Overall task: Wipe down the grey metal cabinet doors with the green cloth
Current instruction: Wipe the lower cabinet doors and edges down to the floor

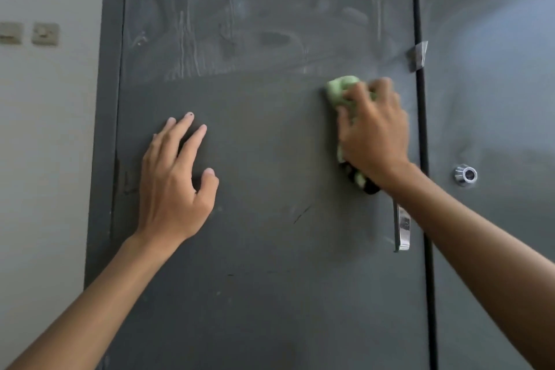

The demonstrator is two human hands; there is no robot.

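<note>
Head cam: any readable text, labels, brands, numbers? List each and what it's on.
None readable.
Chrome handle: possible small mark, too blurred to read.
Tape strip at the door edge: no lettering visible.
Wall switches: no print visible.
Green cloth and grey door: no text.

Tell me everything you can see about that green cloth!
The green cloth is pale green, soft-looking and bunched up, with a dark patch at its bottom end. It looks a bit blurry. The right hand covers most of it and holds it against the grey cabinet door, near the door's right edge, just above the shiny metal handle. Only its top and bottom ends peek out.
</note>
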